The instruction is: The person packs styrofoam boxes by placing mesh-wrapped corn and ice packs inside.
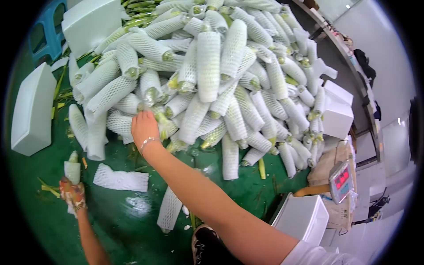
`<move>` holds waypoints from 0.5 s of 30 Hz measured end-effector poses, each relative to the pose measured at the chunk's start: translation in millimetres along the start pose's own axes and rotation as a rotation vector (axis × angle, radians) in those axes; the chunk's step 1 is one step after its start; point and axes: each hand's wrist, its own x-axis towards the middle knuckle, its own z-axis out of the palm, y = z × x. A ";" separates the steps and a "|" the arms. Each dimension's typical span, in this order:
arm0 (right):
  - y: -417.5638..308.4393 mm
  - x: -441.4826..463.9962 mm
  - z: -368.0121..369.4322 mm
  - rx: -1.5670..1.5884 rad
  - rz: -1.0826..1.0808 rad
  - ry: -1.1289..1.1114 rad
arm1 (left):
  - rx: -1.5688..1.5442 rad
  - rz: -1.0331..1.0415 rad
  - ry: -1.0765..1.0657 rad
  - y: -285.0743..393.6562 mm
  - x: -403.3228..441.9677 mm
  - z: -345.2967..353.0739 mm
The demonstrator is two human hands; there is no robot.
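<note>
My right hand, with a bracelet at its wrist, reaches to the near edge of a heap of pale green stalks in white foam net sleeves. Its fingers are bent and pressed together round the end of a sleeved stalk; the fingertips are partly hidden. At the lower left, my left hand, stained or in a patterned glove, is closed round the lower part of an upright stalk with a short foam sleeve. An empty-looking foam sleeve lies flat between the hands. Another sleeved stalk lies beneath my right forearm.
White foam boxes stand at the left, upper left, right and lower right. A blue stool is at the upper left. A scale with a red display stands right. A shoe shows below.
</note>
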 end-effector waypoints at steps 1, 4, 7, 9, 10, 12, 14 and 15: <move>9.9 -15.9 -6.2 0.193 0.071 -0.101 | -0.046 -0.012 -0.109 0.1 6.6 -19.0; 49.8 -77.4 -41.6 0.731 0.344 -0.428 | -0.022 -0.027 -0.131 -3.7 7.0 -14.9; 92.0 -139.8 -9.4 0.670 0.326 -0.239 | -0.037 0.019 -0.159 -8.4 4.9 -7.4; 111.1 -151.3 -9.6 0.591 0.364 -0.103 | -0.027 0.056 -0.160 -13.2 11.7 -5.2; 119.8 -143.6 -16.8 0.569 0.422 -0.006 | -0.013 0.084 -0.071 -27.2 7.8 19.3; 142.3 -102.4 -66.4 0.531 0.407 0.541 | 0.008 0.034 -0.120 -12.0 3.2 -1.0; 168.2 -46.0 -93.3 0.460 0.506 0.665 | -0.006 -0.015 -0.217 -1.9 8.0 -22.8; 174.8 -20.1 -97.6 0.466 0.580 0.556 | -0.012 -0.049 -0.264 1.3 9.7 -24.9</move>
